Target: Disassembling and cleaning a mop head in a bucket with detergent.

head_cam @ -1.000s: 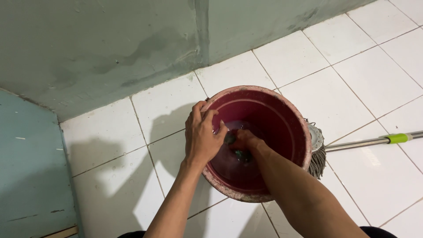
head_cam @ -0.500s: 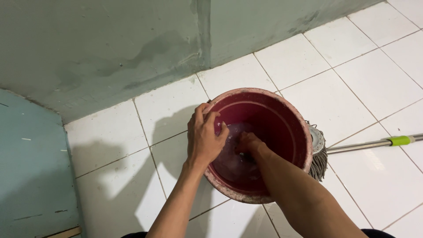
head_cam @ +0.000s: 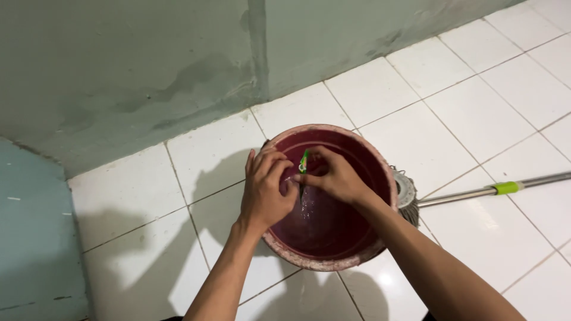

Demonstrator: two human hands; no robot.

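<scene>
Small green strip-like item (head_cam: 304, 161) — upright above the round dark-red plastic bucket (head_cam: 380, 172), long axis vertical. Right hand (head_cam: 336, 176) pinches it; left hand (head_cam: 264, 189) closes alongside, touching — both equally near.

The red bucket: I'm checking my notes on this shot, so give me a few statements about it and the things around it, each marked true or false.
1. The red bucket stands on white floor tiles. True.
2. Both hands are over the bucket. True: the left hand is at its near-left rim, the right hand above the middle.
3. The right hand holds a blue sponge. False: it pinches a small green item.
4. The mop stands inside the bucket. False: it lies on the floor, its head by the bucket's right side.
5. The mop's handle is metal with a green band. True.
</scene>
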